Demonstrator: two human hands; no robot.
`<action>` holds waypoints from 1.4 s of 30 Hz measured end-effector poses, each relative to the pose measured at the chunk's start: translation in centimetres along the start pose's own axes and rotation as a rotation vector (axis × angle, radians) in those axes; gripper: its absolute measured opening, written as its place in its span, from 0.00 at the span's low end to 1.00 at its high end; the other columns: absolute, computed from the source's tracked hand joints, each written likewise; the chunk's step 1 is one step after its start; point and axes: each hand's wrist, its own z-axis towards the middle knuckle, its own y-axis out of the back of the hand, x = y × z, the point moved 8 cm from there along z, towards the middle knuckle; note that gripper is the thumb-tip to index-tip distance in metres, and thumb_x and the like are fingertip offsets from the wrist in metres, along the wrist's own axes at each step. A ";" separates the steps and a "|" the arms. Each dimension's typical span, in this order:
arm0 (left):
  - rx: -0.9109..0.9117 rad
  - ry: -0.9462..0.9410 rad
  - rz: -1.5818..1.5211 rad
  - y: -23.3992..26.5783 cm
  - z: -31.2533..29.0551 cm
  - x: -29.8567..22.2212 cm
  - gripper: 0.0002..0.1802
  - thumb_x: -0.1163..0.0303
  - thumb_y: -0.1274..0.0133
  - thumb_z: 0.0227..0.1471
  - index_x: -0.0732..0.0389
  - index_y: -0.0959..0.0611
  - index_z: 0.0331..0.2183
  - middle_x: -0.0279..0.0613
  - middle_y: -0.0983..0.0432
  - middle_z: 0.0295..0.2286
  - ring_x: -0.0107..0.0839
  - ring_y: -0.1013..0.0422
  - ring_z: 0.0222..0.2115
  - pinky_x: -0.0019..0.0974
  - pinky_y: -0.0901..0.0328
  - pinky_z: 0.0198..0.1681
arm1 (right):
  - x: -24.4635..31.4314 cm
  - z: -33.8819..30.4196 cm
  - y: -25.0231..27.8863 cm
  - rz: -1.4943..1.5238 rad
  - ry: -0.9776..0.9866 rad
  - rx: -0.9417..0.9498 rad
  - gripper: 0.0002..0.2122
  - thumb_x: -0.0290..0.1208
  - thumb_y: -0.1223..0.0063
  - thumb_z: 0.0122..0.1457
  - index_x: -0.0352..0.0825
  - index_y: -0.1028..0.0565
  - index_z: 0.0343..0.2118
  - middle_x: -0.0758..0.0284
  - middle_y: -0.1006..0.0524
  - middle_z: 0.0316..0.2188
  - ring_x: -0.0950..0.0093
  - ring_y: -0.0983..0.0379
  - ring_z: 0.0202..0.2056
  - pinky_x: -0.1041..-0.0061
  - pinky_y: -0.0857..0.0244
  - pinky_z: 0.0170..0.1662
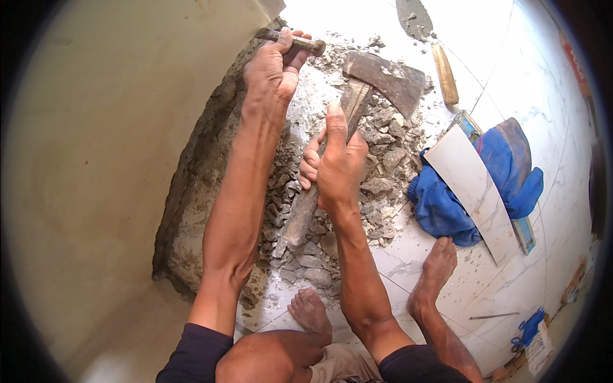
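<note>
My left hand (273,69) grips a short metal chisel (303,43) with a flattened, mushroomed end, held against the base of the wall at the top. Lower and to the right, my right hand (338,159) is closed round the wooden handle of an axe (389,76), its thumb lying along the handle. The rusty axe head sits above that hand, close to the chisel but apart from it. Under both hands lies a heap of broken grey rubble (383,143), beside a chipped strip along the wall (115,127).
A trowel (440,70) with a wooden handle lies at the top right. Below it, a cut tile piece (476,185) rests on a blue cloth (440,201). Blue-handled scissors (529,329) and a thin rod (493,316) lie lower right. My bare feet flank the rubble's near edge.
</note>
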 end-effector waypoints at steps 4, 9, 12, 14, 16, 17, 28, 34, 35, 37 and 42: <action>-0.008 0.007 -0.065 -0.2 0.2 0.0 0.14 0.78 0.47 0.56 0.74 0.28 0.43 0.56 0.24 0.36 0.47 0.24 0.38 0.49 0.26 0.46 | 2.2 0.1 1.1 0.013 0.180 0.004 0.19 0.50 0.55 0.65 0.39 0.38 0.26 0.73 0.40 0.10 0.83 0.45 0.07 0.81 0.48 0.08; -0.019 0.015 -0.001 0.0 0.2 -0.5 0.14 0.78 0.47 0.56 0.74 0.28 0.42 0.56 0.24 0.36 0.48 0.24 0.38 0.50 0.26 0.46 | 2.8 1.2 1.4 -0.191 0.711 -0.306 0.21 0.52 0.54 0.64 0.39 0.38 0.23 0.74 0.39 0.10 0.84 0.43 0.08 0.81 0.47 0.06; 0.020 0.028 0.023 0.0 0.8 0.3 0.14 0.77 0.47 0.56 0.74 0.28 0.42 0.56 0.24 0.36 0.48 0.24 0.38 0.50 0.25 0.46 | -2.5 4.4 0.1 -0.241 -0.027 -0.029 0.23 0.53 0.55 0.64 0.39 0.38 0.22 0.76 0.40 0.10 0.85 0.42 0.08 0.81 0.47 0.05; 0.037 0.019 0.029 0.4 1.4 0.3 0.14 0.77 0.47 0.56 0.74 0.28 0.43 0.56 0.24 0.36 0.48 0.24 0.38 0.50 0.26 0.46 | 0.7 3.8 1.6 -0.210 0.141 0.039 0.23 0.55 0.57 0.64 0.39 0.38 0.21 0.76 0.40 0.09 0.85 0.42 0.08 0.82 0.48 0.05; 0.022 0.011 0.011 1.0 1.3 -0.6 0.14 0.77 0.47 0.56 0.74 0.28 0.43 0.56 0.24 0.36 0.48 0.24 0.38 0.51 0.26 0.47 | 3.0 2.0 2.6 0.029 0.362 -0.085 0.25 0.56 0.58 0.64 0.39 0.39 0.20 0.76 0.42 0.08 0.85 0.44 0.08 0.82 0.47 0.06; 0.012 0.018 0.013 1.0 1.1 -0.5 0.15 0.77 0.47 0.56 0.74 0.28 0.43 0.56 0.24 0.36 0.48 0.24 0.38 0.50 0.26 0.47 | 3.3 1.3 2.9 0.269 0.345 -0.166 0.24 0.56 0.58 0.64 0.39 0.39 0.20 0.76 0.42 0.08 0.84 0.45 0.08 0.82 0.48 0.06; 0.054 0.051 0.016 0.4 1.0 -0.4 0.14 0.77 0.46 0.56 0.74 0.28 0.43 0.56 0.25 0.35 0.46 0.25 0.40 0.48 0.26 0.48 | 0.8 2.2 2.5 0.531 0.321 -0.100 0.22 0.54 0.57 0.65 0.39 0.38 0.25 0.74 0.39 0.10 0.84 0.44 0.08 0.82 0.48 0.07; 0.011 0.059 -0.020 1.3 1.4 -0.7 0.15 0.75 0.45 0.55 0.73 0.27 0.42 0.55 0.24 0.35 0.45 0.24 0.37 0.50 0.27 0.49 | 0.4 2.9 -0.5 -0.242 0.120 0.137 0.22 0.55 0.58 0.65 0.40 0.38 0.25 0.75 0.37 0.11 0.85 0.44 0.08 0.83 0.45 0.06; 0.021 0.054 -0.010 1.1 1.4 -0.7 0.15 0.75 0.45 0.56 0.73 0.28 0.42 0.55 0.24 0.35 0.45 0.24 0.37 0.50 0.27 0.49 | 2.0 2.2 0.4 -0.096 0.260 0.059 0.22 0.54 0.58 0.65 0.39 0.38 0.25 0.75 0.37 0.10 0.85 0.44 0.08 0.83 0.44 0.07; -0.013 0.058 -0.016 1.3 1.0 -0.7 0.15 0.75 0.45 0.56 0.73 0.28 0.42 0.55 0.24 0.36 0.46 0.25 0.38 0.50 0.27 0.49 | 3.3 0.2 2.2 0.295 0.366 -0.120 0.20 0.51 0.56 0.66 0.37 0.36 0.26 0.73 0.37 0.10 0.85 0.43 0.08 0.82 0.42 0.08; 0.029 0.069 -0.036 0.9 1.4 -0.3 0.15 0.76 0.45 0.55 0.74 0.28 0.42 0.57 0.25 0.36 0.47 0.25 0.39 0.50 0.27 0.49 | -0.9 3.7 -1.9 -0.325 0.097 0.089 0.19 0.48 0.53 0.65 0.37 0.38 0.26 0.74 0.37 0.10 0.84 0.42 0.08 0.82 0.47 0.07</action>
